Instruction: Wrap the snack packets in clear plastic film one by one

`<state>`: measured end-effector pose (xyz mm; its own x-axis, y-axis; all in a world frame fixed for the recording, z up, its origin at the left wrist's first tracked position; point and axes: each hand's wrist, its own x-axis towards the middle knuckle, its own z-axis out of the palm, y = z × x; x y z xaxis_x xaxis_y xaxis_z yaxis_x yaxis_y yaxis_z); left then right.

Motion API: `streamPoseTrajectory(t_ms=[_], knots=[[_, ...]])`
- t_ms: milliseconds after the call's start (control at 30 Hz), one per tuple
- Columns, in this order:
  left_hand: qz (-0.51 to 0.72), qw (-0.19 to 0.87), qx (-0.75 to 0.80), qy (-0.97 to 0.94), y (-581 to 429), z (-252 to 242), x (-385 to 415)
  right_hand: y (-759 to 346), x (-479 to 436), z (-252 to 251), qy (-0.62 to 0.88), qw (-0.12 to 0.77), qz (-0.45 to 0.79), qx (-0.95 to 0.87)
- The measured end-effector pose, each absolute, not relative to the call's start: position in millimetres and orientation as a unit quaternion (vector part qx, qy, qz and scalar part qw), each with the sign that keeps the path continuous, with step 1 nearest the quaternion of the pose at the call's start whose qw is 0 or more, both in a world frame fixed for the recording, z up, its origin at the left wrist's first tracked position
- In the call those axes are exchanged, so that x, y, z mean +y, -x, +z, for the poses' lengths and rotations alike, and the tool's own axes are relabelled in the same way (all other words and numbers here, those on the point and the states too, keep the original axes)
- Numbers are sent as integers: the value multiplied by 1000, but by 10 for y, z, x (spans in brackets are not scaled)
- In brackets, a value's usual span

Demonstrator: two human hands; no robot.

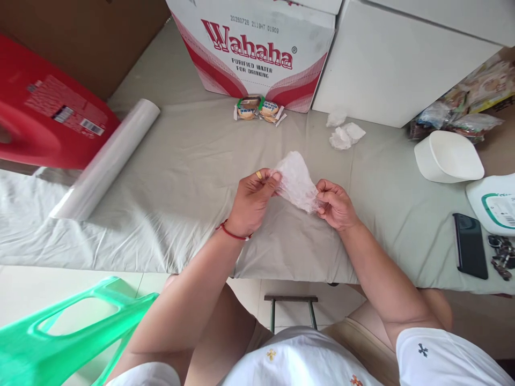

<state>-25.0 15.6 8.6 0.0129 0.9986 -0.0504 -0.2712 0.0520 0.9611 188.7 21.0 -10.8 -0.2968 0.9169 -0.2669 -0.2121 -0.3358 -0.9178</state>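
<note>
A crumpled, thin, whitish translucent piece of plastic film (296,182) is stretched between my two hands above the cloth-covered table. My left hand (254,199) pinches its left edge between thumb and fingers. On the opposite side, my right hand (336,203) grips the lower right corner. Beyond my right hand lie crumpled white wads (346,135) that look like similar thin material. Two small wrapped snacks (258,109) rest farther back.
A Wahaha water carton (257,59) and a white box (386,64) stand behind. At left are a red jug (52,107) and a plastic film roll (108,161). To the right are a white bowl (432,161), a phone (470,246) and keys (502,257). A green stool (72,332) stands below.
</note>
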Motion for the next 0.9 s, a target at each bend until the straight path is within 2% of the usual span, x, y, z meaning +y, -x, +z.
streamPoseTrajectory(t_ms=[100,233,300,433,533,900], knots=[[538,625,440,-356,281,115,195,-1816,161,-149,428,413,625,-506],[535,552,515,-380,240,43,179,-1704,46,-127,454,483,382,-644],[514,524,546,-404,193,-5,147,-1678,-6,-98,446,472,334,-683],[479,598,475,-433,85,-27,73,-1654,-51,-105,426,414,387,-706],[482,649,419,-414,42,-16,51,-1645,-38,-148,447,415,425,-669],[471,628,444,-432,75,-8,68,-1690,41,-165,443,429,519,-592]])
